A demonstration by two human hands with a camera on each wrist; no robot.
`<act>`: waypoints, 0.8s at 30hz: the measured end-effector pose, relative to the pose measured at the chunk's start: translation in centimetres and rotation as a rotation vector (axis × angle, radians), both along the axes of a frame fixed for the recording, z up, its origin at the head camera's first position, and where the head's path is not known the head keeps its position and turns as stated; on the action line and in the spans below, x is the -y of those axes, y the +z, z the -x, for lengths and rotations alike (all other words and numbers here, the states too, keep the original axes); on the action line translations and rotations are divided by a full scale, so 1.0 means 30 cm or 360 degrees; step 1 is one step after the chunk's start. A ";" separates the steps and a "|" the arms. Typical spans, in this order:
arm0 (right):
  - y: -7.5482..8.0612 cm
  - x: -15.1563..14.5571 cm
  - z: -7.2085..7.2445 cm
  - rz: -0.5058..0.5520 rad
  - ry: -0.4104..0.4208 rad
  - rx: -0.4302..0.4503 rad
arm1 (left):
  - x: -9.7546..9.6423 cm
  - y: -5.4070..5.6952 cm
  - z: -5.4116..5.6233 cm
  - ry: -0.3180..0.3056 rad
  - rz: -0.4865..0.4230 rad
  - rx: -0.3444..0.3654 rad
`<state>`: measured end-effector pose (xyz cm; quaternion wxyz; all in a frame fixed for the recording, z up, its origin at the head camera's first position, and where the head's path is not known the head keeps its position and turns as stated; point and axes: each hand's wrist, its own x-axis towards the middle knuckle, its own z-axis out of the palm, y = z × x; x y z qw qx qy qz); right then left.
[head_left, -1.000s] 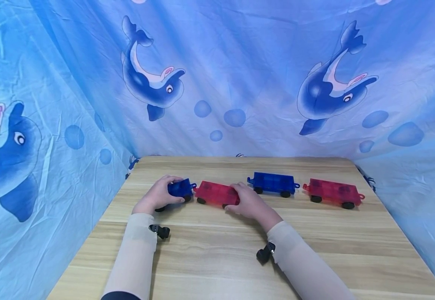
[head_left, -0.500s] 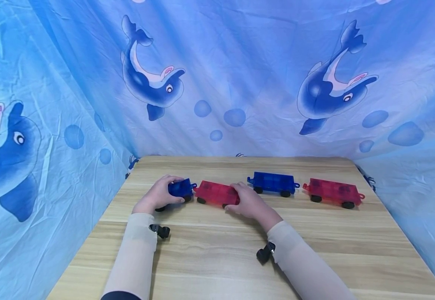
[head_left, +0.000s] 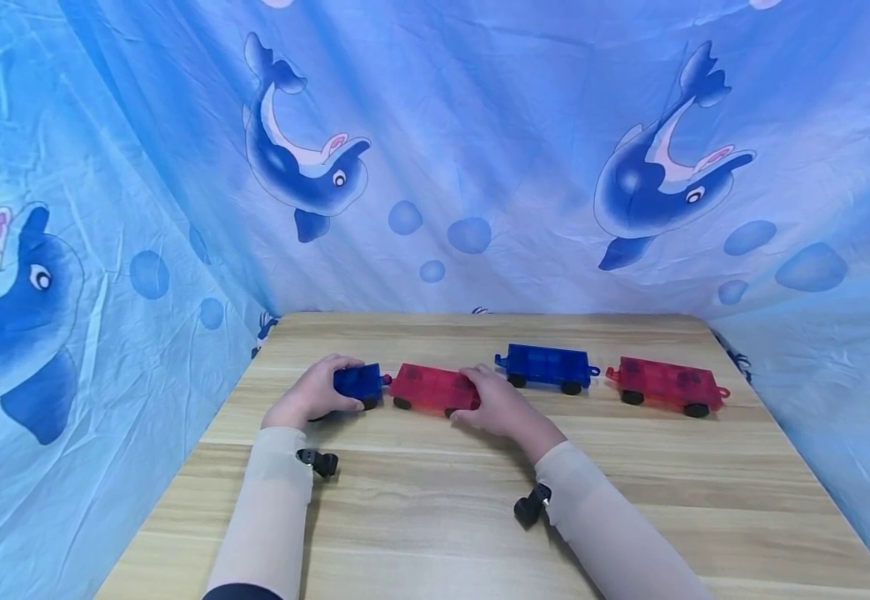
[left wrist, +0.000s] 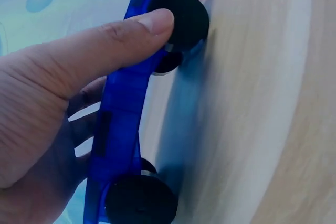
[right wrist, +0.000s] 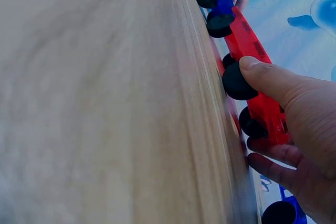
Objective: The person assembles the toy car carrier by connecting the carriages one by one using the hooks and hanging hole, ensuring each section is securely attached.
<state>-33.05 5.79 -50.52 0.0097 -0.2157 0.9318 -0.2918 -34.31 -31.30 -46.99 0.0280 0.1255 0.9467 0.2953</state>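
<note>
My left hand (head_left: 307, 393) grips a translucent blue toy train car (head_left: 358, 381) at the left of the table. In the left wrist view the thumb lies against a black wheel (left wrist: 184, 22) and the other fingers are behind the body. My right hand (head_left: 498, 407) holds a translucent red toy train car (head_left: 429, 387) by its right end, thumb at a wheel (right wrist: 239, 82) in the right wrist view. The two cars stand end to end, and the red car's hook (head_left: 387, 380) meets the blue car's right end. Whether they are linked I cannot tell.
To the right, a second blue car (head_left: 547, 365) and a second red car (head_left: 667, 383) stand on the wooden table (head_left: 420, 500), a small gap between them. A blue cloth (head_left: 435, 150) with dolphin prints hangs behind and beside the table.
The left hand has brought the blue car's right end down and slightly left, so it sits more level. Its ring no longer shows above the red hook. The right hand stays put.
</note>
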 end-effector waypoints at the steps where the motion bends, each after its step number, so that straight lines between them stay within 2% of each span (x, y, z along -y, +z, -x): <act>1: -0.001 -0.001 0.002 0.0011 -0.0006 -0.0002 | 0.005 0.000 0.000 -0.0002 0.0002 0.0007; 8: -0.003 0.008 0.028 0.0095 -0.0016 0.0012 | 0.034 0.014 -0.013 0.0061 -0.0019 0.0105; 16: 0.003 0.015 0.066 0.0106 0.0007 0.0040 | 0.061 0.012 -0.017 0.0050 0.0019 0.0076; 24: 0.008 0.026 0.066 0.0114 0.0093 0.0036 | 0.102 0.025 -0.020 0.0034 -0.0037 0.0152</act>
